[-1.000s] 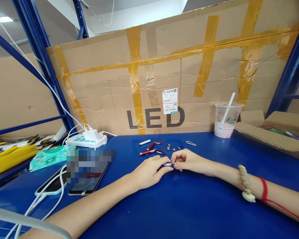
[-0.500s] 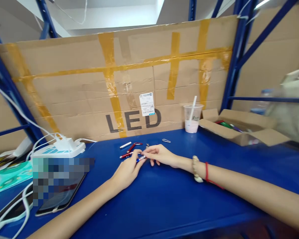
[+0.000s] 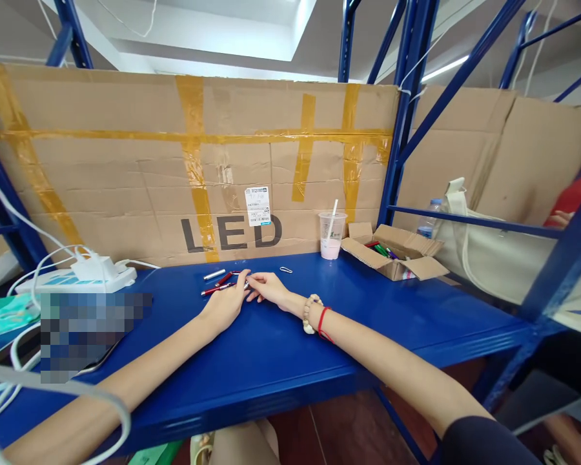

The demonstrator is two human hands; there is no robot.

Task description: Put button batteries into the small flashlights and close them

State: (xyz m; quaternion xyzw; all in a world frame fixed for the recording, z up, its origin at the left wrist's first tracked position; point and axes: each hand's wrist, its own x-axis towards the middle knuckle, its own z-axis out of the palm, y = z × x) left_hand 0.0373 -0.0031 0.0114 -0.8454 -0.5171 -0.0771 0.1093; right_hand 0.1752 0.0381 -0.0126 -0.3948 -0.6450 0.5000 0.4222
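Over the blue tabletop (image 3: 290,336), my left hand (image 3: 224,307) and my right hand (image 3: 270,288) meet at the fingertips. Both are closed on a small blue-and-silver tube (image 3: 246,285); only a silver bit of it shows now, the rest hidden by fingers. Just beyond my left hand lie a slim red metal tube (image 3: 215,290), a red carabiner (image 3: 224,279) and a short silver cylinder (image 3: 214,274). A silver carabiner (image 3: 285,270) rests past my right hand.
Behind stands a taped cardboard panel (image 3: 140,194). A plastic cup with a straw (image 3: 331,242) and an open carton (image 3: 407,255) of coloured items are at the back right. Left are a power strip (image 3: 116,282), white cables (image 3: 121,413) and a phone (image 3: 99,361). Someone's red sleeve (image 3: 574,197) shows right.
The camera view has shifted, so the table's front edge and more of the right side show. My hands remain together at the tube, whose blue body is now mostly hidden.
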